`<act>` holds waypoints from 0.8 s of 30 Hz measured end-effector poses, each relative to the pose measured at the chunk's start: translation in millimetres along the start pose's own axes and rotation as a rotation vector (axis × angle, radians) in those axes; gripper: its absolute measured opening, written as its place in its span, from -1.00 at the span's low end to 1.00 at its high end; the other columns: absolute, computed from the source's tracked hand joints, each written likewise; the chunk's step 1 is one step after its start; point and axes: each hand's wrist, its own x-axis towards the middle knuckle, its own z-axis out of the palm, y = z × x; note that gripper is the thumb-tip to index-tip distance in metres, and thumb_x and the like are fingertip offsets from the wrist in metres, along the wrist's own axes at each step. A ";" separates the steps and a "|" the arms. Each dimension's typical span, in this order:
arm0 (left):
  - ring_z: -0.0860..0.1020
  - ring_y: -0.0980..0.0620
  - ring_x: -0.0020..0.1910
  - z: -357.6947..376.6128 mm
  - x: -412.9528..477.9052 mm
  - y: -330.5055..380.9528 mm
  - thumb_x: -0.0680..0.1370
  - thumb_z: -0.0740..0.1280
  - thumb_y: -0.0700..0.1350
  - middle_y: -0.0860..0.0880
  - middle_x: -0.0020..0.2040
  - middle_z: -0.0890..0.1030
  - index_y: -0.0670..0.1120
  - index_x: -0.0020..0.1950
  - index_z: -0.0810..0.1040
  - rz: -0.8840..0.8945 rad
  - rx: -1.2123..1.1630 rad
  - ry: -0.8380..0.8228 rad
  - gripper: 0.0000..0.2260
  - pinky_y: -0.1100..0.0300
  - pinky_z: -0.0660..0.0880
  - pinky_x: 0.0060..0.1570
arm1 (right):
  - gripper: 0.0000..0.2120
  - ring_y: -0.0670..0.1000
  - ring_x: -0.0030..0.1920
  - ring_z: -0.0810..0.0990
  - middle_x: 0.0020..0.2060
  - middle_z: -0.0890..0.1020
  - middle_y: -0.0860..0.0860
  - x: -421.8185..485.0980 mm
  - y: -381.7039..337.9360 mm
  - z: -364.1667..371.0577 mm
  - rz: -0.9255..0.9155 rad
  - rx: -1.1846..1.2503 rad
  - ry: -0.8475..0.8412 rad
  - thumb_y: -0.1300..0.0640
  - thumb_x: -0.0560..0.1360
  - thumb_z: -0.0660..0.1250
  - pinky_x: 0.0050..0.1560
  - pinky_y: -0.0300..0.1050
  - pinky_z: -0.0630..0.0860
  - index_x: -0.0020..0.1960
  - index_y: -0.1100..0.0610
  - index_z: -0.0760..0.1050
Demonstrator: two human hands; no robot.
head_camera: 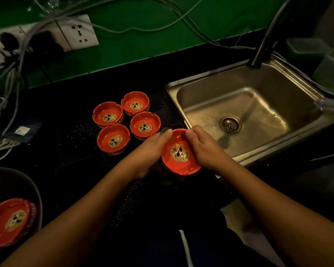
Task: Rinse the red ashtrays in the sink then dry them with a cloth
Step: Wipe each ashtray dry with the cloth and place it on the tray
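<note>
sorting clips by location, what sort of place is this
Likely a bar or café washing-up counter: a stainless steel sink with a dark tap, a black perforated rubber mat carrying four matching red round ashtrays, and another red ashtray held by the left hand and right hand.
</note>
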 end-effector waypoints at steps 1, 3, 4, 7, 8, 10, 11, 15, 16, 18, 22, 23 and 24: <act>0.67 0.08 -0.08 -2.9 -0.2 4.6 0.63 0.12 0.13 -0.05 0.01 0.69 -0.03 0.17 0.52 -0.031 0.037 -0.059 -0.68 0.30 0.55 -0.17 | -0.77 -0.09 -0.26 0.46 -0.29 0.50 -0.07 1.6 -1.0 -3.6 -0.015 -0.057 -0.065 -0.06 0.62 0.11 -0.21 -0.11 0.38 -0.14 0.00 0.38; 0.68 0.05 -0.07 -4.9 -3.0 14.5 0.62 0.13 0.15 -0.04 -0.02 0.70 -0.04 0.14 0.56 -0.107 0.062 -0.146 -0.66 0.25 0.57 -0.15 | -0.85 -0.06 -0.20 0.51 -0.22 0.55 -0.04 2.7 -5.0 -7.8 -0.047 -0.143 -0.168 -0.09 0.60 0.15 -0.16 -0.08 0.43 -0.07 -0.04 0.37; 0.68 0.01 -0.05 -5.2 -4.4 17.0 0.61 0.15 0.16 -0.06 -0.02 0.71 -0.05 0.13 0.57 -0.145 0.058 -0.171 -0.64 0.20 0.59 -0.09 | -0.88 -0.05 -0.14 0.54 -0.16 0.57 -0.02 3.1 -6.7 -8.7 -0.073 -0.163 -0.214 -0.09 0.59 0.16 -0.12 -0.07 0.45 0.03 -0.06 0.37; 0.65 -0.09 0.05 -6.8 -4.2 13.0 0.57 0.17 0.22 -0.12 0.04 0.69 -0.08 0.14 0.59 -0.173 0.017 -0.131 -0.56 0.01 0.55 0.12 | -0.59 -0.03 0.06 0.55 0.04 0.55 -0.03 3.8 -2.3 -6.4 -0.081 -0.194 -0.285 -0.11 0.58 0.18 0.04 -0.12 0.45 0.40 -0.09 0.22; 0.65 -0.11 0.05 -3.7 -5.0 11.4 0.57 0.16 0.22 -0.14 0.05 0.68 -0.07 0.15 0.59 -0.154 -0.035 -0.080 -0.56 -0.02 0.54 0.14 | -0.54 -0.03 0.14 0.52 0.11 0.52 -0.05 5.8 1.9 -4.0 -0.065 -0.173 -0.246 -0.11 0.59 0.17 0.11 -0.13 0.43 0.45 -0.10 0.19; 0.64 -0.13 0.05 9.6 -5.6 5.4 0.60 0.12 0.19 -0.17 0.05 0.67 -0.06 0.16 0.57 -0.102 -0.194 0.063 -0.59 0.01 0.57 0.07 | -0.54 -0.06 0.28 0.43 0.24 0.47 -0.07 11.5 10.0 2.4 -0.008 -0.038 -0.060 -0.08 0.61 0.14 0.27 -0.15 0.35 0.49 -0.04 0.23; 0.63 -0.11 0.05 17.4 -4.7 0.7 0.63 0.09 0.15 -0.15 0.03 0.66 -0.07 0.18 0.54 -0.060 -0.245 0.138 -0.61 0.11 0.59 -0.03 | -0.57 -0.05 0.30 0.43 0.28 0.48 -0.05 13.9 11.9 6.1 0.044 0.043 0.050 -0.05 0.62 0.13 0.30 -0.16 0.34 0.46 0.01 0.30; 0.53 0.28 0.02 34.5 -8.5 -14.6 0.68 0.02 0.01 0.03 0.09 0.56 0.00 0.36 0.39 0.226 -0.052 0.337 -0.69 0.53 0.47 -0.15 | -0.71 -0.04 -0.01 0.55 -0.02 0.59 -0.02 16.0 14.2 15.5 0.201 0.174 0.262 0.01 0.65 0.08 -0.03 -0.21 0.46 0.17 0.06 0.54; 0.51 0.21 0.16 34.4 -6.3 -21.0 0.67 0.02 0.04 -0.02 0.24 0.52 0.01 0.44 0.34 0.275 -0.002 0.330 -0.63 0.46 0.48 0.01 | -0.73 -0.03 -0.06 0.57 -0.06 0.61 0.00 15.9 13.9 18.0 0.217 0.245 0.296 0.02 0.66 0.08 -0.13 -0.23 0.47 0.11 0.06 0.54; 0.25 0.12 0.44 34.6 -4.8 -27.0 0.65 0.03 0.11 -0.04 0.50 0.26 0.06 0.53 0.19 0.355 0.169 0.329 -0.56 0.33 0.32 0.31 | -0.73 0.00 -0.07 0.58 -0.06 0.62 0.06 16.7 11.4 24.3 0.252 0.412 0.383 0.04 0.66 0.07 -0.24 -0.33 0.49 0.09 0.09 0.52; 0.28 0.13 0.39 36.1 -8.5 -16.3 0.61 0.03 0.16 0.02 0.44 0.22 0.06 0.52 0.16 0.482 0.290 0.365 -0.51 0.24 0.33 0.27 | -0.74 -0.12 -0.21 0.55 -0.17 0.60 0.00 11.3 2.7 24.0 0.196 0.391 0.376 0.04 0.66 0.06 -0.34 -0.47 0.43 0.06 0.09 0.50; 0.39 0.13 0.28 30.3 -9.8 -8.0 0.61 0.02 0.16 0.03 0.35 0.32 0.03 0.48 0.24 0.452 0.254 0.325 -0.53 0.25 0.41 0.18 | -0.76 -0.17 -0.24 0.52 -0.21 0.58 -0.05 8.8 0.2 18.8 0.128 0.310 0.331 0.05 0.66 0.08 -0.34 -0.48 0.40 0.02 0.08 0.50; 0.51 0.14 0.15 21.8 -9.1 -0.2 0.62 0.02 0.14 0.03 0.25 0.45 -0.01 0.41 0.35 0.395 0.198 0.253 -0.57 0.27 0.48 0.06 | -0.78 -0.20 -0.25 0.50 -0.24 0.57 -0.09 6.7 -2.3 13.9 0.061 0.237 0.261 0.06 0.65 0.10 -0.31 -0.47 0.41 -0.03 0.06 0.50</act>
